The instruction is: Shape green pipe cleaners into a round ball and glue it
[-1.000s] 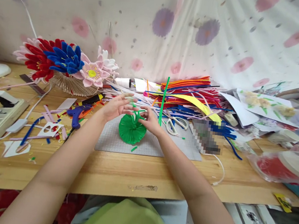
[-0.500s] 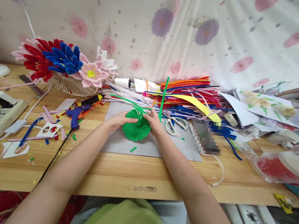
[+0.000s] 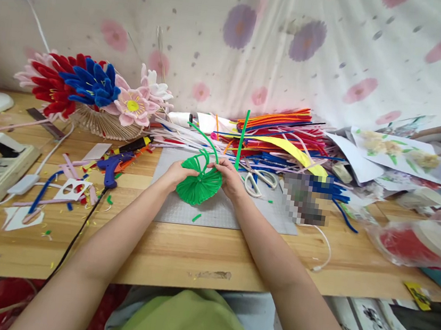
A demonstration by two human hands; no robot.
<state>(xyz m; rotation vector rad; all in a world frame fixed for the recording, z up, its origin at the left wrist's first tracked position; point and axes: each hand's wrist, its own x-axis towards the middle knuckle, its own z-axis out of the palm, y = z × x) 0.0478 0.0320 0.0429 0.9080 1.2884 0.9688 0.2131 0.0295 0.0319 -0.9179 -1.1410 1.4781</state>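
A round green disc made of pipe cleaners (image 3: 198, 186) is held above a grey cutting mat (image 3: 182, 211). My left hand (image 3: 175, 173) grips its left rim and my right hand (image 3: 230, 178) grips its right rim, fingers curled on it. Loose green stems (image 3: 203, 139) curve up and back from the disc's top. A single green pipe cleaner (image 3: 242, 135) stands upright just behind my right hand.
A heap of coloured pipe cleaners (image 3: 284, 135) lies behind the mat, with white-handled scissors (image 3: 261, 180) beside it. A blue glue gun (image 3: 112, 165) and scraps lie to the left. A basket of red, blue and pink flowers (image 3: 88, 92) stands at the back left. Papers cover the right side.
My left hand came down from a raised open pose and closed on the disc's left rim. The disc tilted up a little and its loose stem now arcs upward.
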